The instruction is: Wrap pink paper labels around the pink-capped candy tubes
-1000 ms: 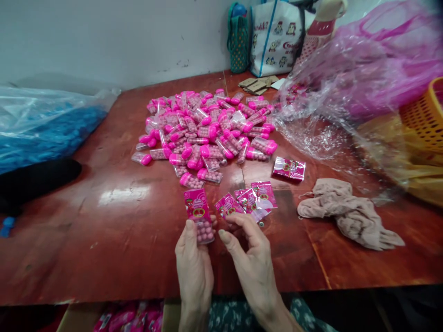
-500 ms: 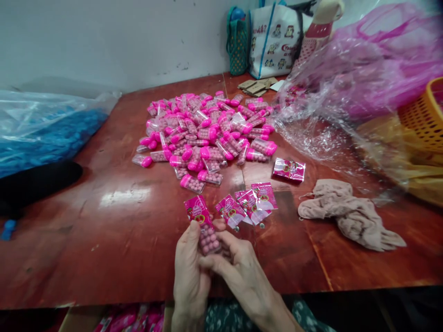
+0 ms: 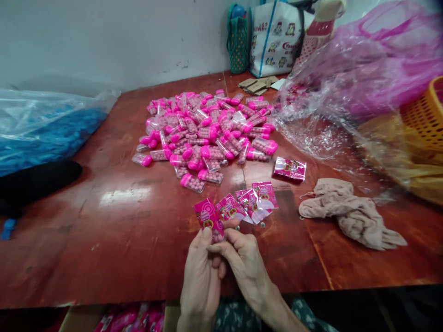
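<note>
Between my two hands is a small clear candy box (image 3: 218, 237) of pink balls, its upper part covered by a shiny pink printed wrapper (image 3: 209, 215). My left hand (image 3: 201, 281) grips it from the left, thumb on the front near the wrapper's lower edge. From the right, my right hand (image 3: 246, 259) pinches the box with thumb and fingers. Just beyond lie several loose flat wrappers (image 3: 255, 203). Farther back spreads a heap of pink-capped candy boxes (image 3: 204, 133). To the right sits a stack of wrappers (image 3: 290, 168).
Crumpled beige gloves (image 3: 349, 210) lie at right, near clear and pink plastic bags (image 3: 391, 60) and a yellow basket (image 3: 422, 115). A bag of blue pieces (image 3: 48, 133) and a black object (image 3: 41, 182) are at left. A white printed bag (image 3: 273, 41) stands against the wall.
Both hands have shifted slightly right with the candy box. The wrapper now covers more of the box, and fewer pink balls show below it.
</note>
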Available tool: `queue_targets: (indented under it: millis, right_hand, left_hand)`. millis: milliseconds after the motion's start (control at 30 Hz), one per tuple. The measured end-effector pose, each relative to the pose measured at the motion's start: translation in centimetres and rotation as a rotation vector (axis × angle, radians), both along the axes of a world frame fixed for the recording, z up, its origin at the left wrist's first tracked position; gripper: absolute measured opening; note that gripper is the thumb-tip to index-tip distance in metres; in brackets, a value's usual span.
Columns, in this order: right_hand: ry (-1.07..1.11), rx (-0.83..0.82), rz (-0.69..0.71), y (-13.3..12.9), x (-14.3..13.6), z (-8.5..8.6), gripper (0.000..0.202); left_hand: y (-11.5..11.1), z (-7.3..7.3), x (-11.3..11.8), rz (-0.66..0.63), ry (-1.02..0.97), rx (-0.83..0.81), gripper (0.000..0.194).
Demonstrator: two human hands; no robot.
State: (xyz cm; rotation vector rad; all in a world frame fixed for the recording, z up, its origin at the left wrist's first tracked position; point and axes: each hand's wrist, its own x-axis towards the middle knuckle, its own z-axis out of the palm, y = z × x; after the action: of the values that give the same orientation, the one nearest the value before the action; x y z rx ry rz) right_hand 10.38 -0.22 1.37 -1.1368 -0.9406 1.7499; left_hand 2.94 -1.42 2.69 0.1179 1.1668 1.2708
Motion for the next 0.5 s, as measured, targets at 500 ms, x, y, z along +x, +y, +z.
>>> queue_targets:
  millis: [500]
  right_hand:
    - [0.105, -0.141, 0.018, -0.3, -0.8, -0.7, 0.027]
  left_hand:
    - [-1.6, -0.3, -1.1, -0.003, -0.137, -0.008, 0.02]
